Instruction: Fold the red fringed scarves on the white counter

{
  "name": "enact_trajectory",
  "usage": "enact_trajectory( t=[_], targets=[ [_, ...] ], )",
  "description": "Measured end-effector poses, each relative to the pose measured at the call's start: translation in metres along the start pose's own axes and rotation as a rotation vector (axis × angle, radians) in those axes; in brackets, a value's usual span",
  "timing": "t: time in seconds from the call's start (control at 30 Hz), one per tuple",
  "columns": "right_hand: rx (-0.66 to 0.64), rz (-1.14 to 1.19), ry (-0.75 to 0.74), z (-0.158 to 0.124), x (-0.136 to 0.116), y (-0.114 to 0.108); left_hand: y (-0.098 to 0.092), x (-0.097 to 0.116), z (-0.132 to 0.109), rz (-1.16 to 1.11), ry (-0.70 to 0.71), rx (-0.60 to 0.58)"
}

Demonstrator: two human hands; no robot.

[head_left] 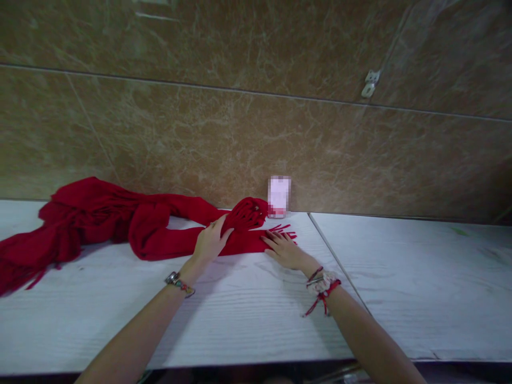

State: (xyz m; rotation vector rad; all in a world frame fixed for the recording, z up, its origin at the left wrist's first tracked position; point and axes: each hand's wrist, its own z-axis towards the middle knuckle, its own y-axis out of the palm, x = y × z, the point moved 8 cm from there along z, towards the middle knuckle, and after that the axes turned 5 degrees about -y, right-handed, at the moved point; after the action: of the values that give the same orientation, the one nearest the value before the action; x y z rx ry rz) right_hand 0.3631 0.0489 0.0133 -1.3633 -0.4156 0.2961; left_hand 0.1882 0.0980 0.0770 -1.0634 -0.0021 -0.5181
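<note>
A long red fringed scarf (120, 218) lies bunched along the back of a white wood-grain table (240, 320), running from the far left to the middle. My left hand (210, 242) rests on the scarf near its right end, fingers bent and gripping a fold of it. My right hand (285, 249) lies flat and open on the scarf's fringed end, fingers stretched toward the left. Both wrists wear bracelets.
A small pink and white object (279, 196), blurred out, leans against the brown marble wall (256, 133) just behind the scarf's end. A second white table (420, 288) adjoins on the right, a seam between them. A metal bracket (370, 84) is fixed to the wall.
</note>
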Motion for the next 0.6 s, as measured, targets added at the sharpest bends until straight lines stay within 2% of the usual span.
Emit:
enact_trajectory(
  t=[0.13,0.23,0.33,0.47,0.53,0.6],
  targets=[
    [-0.043,0.0,0.015,-0.005,0.013,0.003,-0.008,-0.01,0.002,-0.049,0.015,0.085],
    [-0.137,0.062,0.095,-0.018,0.041,0.007,-0.018,-0.019,0.003,-0.039,0.023,0.164],
    [-0.19,0.107,0.215,-0.04,0.078,0.004,-0.027,-0.024,0.004,0.011,0.051,0.209],
    [-0.233,0.084,0.536,-0.077,0.125,-0.006,-0.035,-0.023,0.004,0.103,0.132,0.235],
    [-0.197,-0.041,0.661,-0.085,0.133,-0.017,-0.036,-0.02,0.003,0.139,0.19,0.229],
    [-0.101,-0.116,0.68,-0.08,0.124,-0.027,-0.036,-0.016,0.001,0.164,0.244,0.215]
  ],
)
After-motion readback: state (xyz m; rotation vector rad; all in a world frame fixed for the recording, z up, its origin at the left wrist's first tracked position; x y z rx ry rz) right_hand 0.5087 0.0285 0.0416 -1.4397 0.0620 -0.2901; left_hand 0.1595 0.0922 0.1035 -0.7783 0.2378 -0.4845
